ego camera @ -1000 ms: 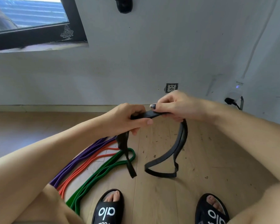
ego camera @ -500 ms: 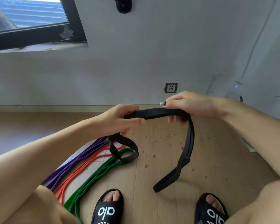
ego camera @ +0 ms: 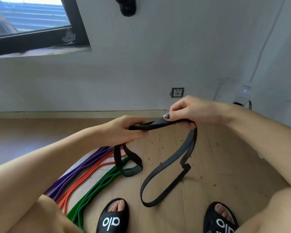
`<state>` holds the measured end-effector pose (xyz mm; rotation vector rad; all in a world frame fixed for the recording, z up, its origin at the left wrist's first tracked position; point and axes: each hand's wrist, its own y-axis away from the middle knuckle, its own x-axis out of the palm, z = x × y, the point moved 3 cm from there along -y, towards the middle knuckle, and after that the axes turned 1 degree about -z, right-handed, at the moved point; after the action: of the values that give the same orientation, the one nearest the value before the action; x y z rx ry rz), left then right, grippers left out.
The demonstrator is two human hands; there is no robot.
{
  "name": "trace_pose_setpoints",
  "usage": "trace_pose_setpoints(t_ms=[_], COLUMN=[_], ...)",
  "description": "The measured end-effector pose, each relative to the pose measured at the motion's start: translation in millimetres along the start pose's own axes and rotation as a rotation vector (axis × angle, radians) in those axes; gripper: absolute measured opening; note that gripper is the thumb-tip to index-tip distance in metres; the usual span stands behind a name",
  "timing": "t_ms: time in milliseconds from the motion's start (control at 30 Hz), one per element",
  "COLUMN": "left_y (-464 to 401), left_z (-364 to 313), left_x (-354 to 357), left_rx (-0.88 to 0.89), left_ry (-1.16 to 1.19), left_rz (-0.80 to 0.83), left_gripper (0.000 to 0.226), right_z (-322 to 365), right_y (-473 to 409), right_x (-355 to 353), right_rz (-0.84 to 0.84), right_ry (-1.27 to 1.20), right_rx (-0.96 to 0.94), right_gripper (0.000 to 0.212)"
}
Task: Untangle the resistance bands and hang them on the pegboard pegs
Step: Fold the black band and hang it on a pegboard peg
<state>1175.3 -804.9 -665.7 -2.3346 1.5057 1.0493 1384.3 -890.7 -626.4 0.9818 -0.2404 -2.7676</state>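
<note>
We're mid-untangle on the black band: left hand and right hand both grip its top span, loops dangling above the floor. Purple, orange, green bands lie left of it. Next, likely: shake the twist out; pegboard not in view.

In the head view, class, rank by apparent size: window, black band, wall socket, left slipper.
1. window, cut off by the frame
2. black band
3. left slipper, enlarged by nearness
4. wall socket
</note>
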Motion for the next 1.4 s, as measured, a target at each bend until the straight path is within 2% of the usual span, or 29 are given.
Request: trace_pose_setpoints(t_ms=[100, 233, 400, 533, 633, 800, 900, 1033, 1167, 1300, 1400], left_y=[-4, -9, -5, -1, -2, -2, -3, -6, -1, 0, -4], left_z=[-1, -5, 2, 18, 23, 22, 26, 27, 26, 29, 31], left_x=[0, 3, 1, -5, -5, 3, 5, -1, 0, 8, 5], left_rx=[0.009, 0.043, -0.018, -0.04, -0.053, -0.048, -0.109, -0.09, -0.071, -0.084, -0.063], left_ry=[-0.093, -0.205, 0.034, 0.071, -0.024, -0.469, -0.426, -0.445, -0.364, -0.503, -0.501], left_rz=[-0.084, -0.102, 0.008, 0.026, 0.014, 0.056, 0.046, 0.026, 0.118, 0.175, 0.034], left_gripper=[0.011, 0.015, 0.007, 0.024, 0.029, 0.021, 0.019, 0.017, 0.01, 0.015, 0.014], right_z=[0, 5, 2, -2, -3, -2, -5, -17, -27, -29, -34], right_y=[-1, -7, -8, -5, -5, -4, -4, -5, -5, -7, -8], right_x=[4, 22, 15, 11, 9, 5, 3, -2, -7, -8, -8], right_rz=[0.032, 0.113, 0.077, 0.071, 0.058, 0.047, 0.009, -0.057, -0.129, -0.161, -0.165], right_ry=[-0.063, -0.031, -0.07, -0.097, -0.111, -0.156, -0.171, -0.155, -0.173, -0.186, -0.155], right_rx=[0.02, 0.034, 0.036, 0.057, 0.067, 0.065, 0.087, 0.157, 0.215, 0.251, 0.279], right_gripper=[0.033, 0.032, 0.029, 0.03, 0.031, 0.032, 0.032, 0.032, 0.032, 0.03, 0.029])
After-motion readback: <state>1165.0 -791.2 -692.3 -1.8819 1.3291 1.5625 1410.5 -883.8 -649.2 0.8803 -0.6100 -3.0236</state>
